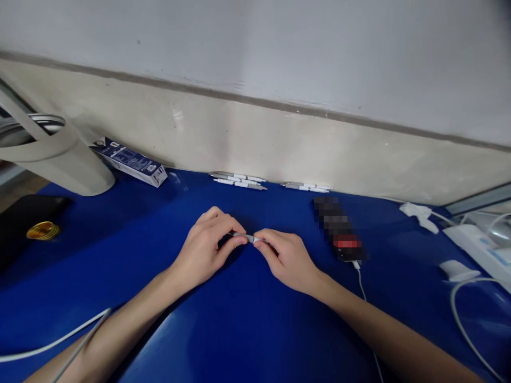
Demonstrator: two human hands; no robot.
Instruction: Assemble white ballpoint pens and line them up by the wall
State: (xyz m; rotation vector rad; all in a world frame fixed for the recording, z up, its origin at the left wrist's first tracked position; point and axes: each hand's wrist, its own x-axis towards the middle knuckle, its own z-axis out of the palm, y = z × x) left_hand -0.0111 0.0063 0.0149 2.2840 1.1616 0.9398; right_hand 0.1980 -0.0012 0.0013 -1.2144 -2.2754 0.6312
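My left hand (205, 247) and my right hand (287, 260) meet above the blue tabletop (255, 330), both pinching a slim grey pen (244, 236) by its two ends. Fingers hide much of the pen's barrel. Nearest my hands, against the wall, lie two small groups of white-and-grey pens (237, 181) (306, 186). To the right of my right hand sits a pixelated dark object with a red band (339, 229), with a white cable (361, 284) running from it.
A beige tumbler (59, 159) and a blue-and-white box (130, 162) stand at back left, with a gold coil (43, 231) on a black item (27, 223). A white power strip (475, 247), a white adapter (418, 215) and cables lie at right. A wall rises behind.
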